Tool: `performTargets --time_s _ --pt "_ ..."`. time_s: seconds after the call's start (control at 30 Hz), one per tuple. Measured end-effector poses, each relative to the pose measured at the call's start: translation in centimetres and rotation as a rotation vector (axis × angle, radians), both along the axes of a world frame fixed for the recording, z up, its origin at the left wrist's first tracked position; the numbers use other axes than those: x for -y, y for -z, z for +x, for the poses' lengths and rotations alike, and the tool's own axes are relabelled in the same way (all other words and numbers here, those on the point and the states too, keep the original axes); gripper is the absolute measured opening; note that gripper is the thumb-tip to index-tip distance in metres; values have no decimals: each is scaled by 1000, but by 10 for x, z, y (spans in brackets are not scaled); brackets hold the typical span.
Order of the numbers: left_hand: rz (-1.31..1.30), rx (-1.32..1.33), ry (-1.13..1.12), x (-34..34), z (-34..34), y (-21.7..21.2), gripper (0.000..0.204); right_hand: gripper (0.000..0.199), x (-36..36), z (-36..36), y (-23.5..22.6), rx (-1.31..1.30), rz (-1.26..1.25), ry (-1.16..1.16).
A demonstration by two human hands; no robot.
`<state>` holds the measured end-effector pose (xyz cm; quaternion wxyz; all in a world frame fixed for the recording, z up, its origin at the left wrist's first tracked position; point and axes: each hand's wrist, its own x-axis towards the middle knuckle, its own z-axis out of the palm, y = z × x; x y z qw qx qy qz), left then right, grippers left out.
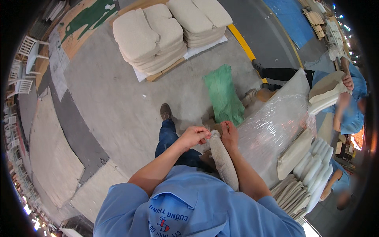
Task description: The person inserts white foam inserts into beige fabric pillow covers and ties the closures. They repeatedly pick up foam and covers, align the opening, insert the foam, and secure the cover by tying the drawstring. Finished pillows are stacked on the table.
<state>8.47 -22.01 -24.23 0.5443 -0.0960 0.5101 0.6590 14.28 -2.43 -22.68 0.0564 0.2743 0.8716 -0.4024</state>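
A beige seat cushion (223, 161) stands on edge against my chest, running up between my forearms. My left hand (194, 136) pinches its top end with closed fingers. My right hand (229, 136) grips the same end from the other side. Just right of the cushion lies a large bag of clear plastic film (276, 122), bulging and crinkled.
A green sack (224, 94) lies on the concrete floor ahead. Stacks of beige cushions (158, 37) sit on a pallet further off. More cushions (312, 173) are stacked at my right. A person in a blue shirt (349, 106) holds cushions at the right. White chairs (27, 59) stand far left.
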Motion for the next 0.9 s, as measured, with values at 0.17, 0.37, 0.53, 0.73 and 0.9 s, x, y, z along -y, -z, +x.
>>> performTargets --time_s 0.17,0.37,0.53,0.73,0.9 --pt "-14 -44 110 -11 -4 5 27 22 6 -5 -9 72 54 -28" --pt "135 -20 422 -24 -31 20 29 18 2 4 6 -42 44 -117" --pt "119 108 394 -26 -41 20 15 22 3 -9 11 -21 130 -183" --pt "-45 71 463 -26 -31 22 35 24 6 -10 11 63 167 -200" --pt "67 217 464 -19 -30 31 43 22 11 -12 20 -19 236 -244"
